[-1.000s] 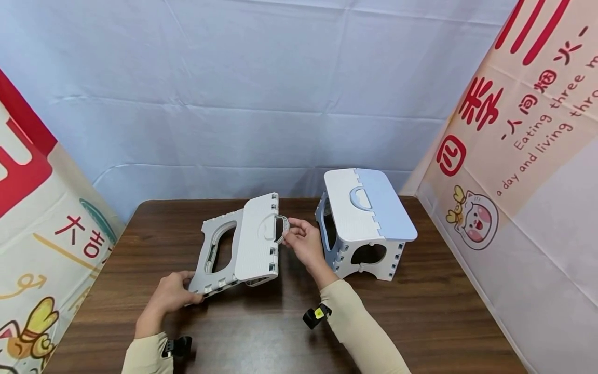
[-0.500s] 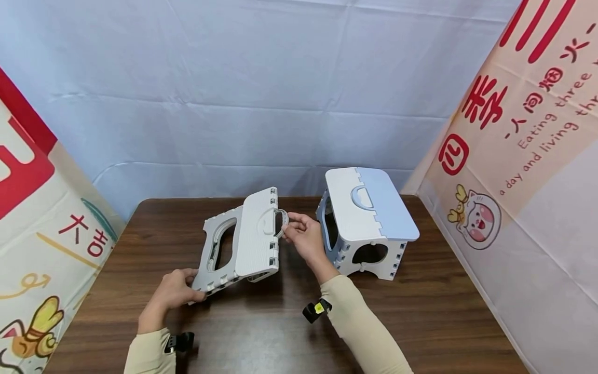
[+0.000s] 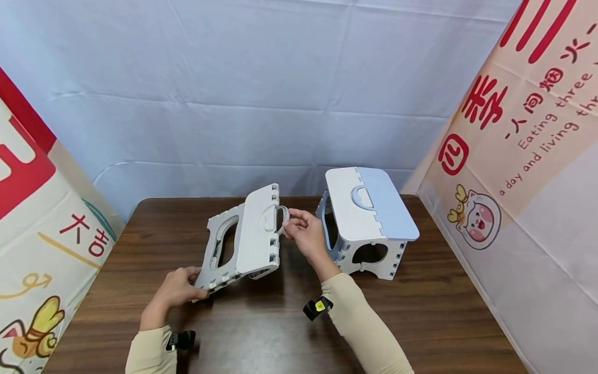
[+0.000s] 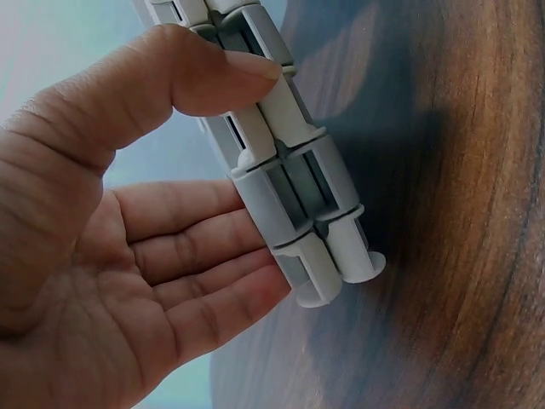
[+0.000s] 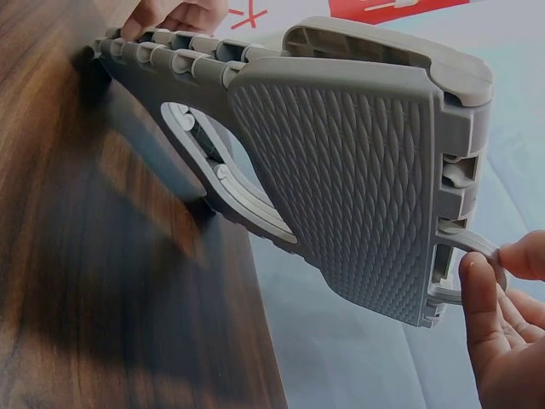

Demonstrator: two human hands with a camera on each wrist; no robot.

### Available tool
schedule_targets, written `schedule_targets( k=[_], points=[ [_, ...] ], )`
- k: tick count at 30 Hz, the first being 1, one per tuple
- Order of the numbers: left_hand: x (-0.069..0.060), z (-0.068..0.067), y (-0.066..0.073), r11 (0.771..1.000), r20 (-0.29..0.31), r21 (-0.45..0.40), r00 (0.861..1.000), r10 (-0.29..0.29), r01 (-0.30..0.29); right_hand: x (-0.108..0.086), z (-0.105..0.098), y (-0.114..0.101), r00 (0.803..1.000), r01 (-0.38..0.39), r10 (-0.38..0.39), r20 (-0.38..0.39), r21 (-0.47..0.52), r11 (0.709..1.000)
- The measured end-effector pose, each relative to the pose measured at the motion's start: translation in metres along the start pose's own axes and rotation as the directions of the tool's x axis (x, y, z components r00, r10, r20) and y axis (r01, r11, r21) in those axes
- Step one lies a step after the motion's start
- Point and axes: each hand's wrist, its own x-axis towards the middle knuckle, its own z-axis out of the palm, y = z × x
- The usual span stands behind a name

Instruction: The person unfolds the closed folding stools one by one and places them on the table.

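A folding step stool (image 3: 252,244), white and pale grey, is folded nearly flat and tilted above the table, its handle end raised. My left hand (image 3: 175,287) grips the corner of its leg end; in the left wrist view the thumb (image 4: 251,75) presses the hinged edge and the fingers lie against the side. With thumb and fingertips my right hand (image 3: 308,236) pinches the stool's loop handle (image 5: 475,241) at the other end. The right wrist view shows the textured seat half (image 5: 349,170) and the oval opening in the legs.
A second stool (image 3: 343,208), white and light blue, stands unfolded right of my right hand. Beneath everything is a dark wooden table (image 3: 261,332). A pale cloth (image 3: 224,98) hangs behind, with printed banners (image 3: 495,156) at the sides.
The folded stool has risen a little at its handle end and shifted slightly right. My left hand has moved slightly right and away from me with it; both hands keep their hold.
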Motion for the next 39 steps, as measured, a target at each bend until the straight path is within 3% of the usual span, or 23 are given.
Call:
schedule_targets(
  k=[6, 15, 26, 39],
  points=[
    [0.001, 0.0, -0.001, 1.0, -0.003, -0.022, 1.0, 0.005, -0.005, -0.002, 0.006, -0.014, 0.999, 0.032, -0.032, 0.009, -0.033, 0.999],
    [0.003, 0.002, -0.006, 0.997, -0.007, -0.078, 1.0, 0.011, -0.011, 0.01, 0.004, 0.003, 0.998, 0.055, -0.055, 0.029, -0.004, 0.998],
    [0.004, 0.007, -0.007, 0.991, -0.009, -0.131, 1.0, -0.011, 0.009, 0.012, 0.008, -0.003, 0.994, 0.103, -0.103, 0.04, -0.016, 0.995],
    [0.009, 0.012, -0.007, 0.982, -0.003, -0.188, 1.0, 0.008, -0.008, 0.022, 0.012, -0.014, 0.993, 0.065, -0.06, 0.101, -0.048, 0.997]
  ],
)
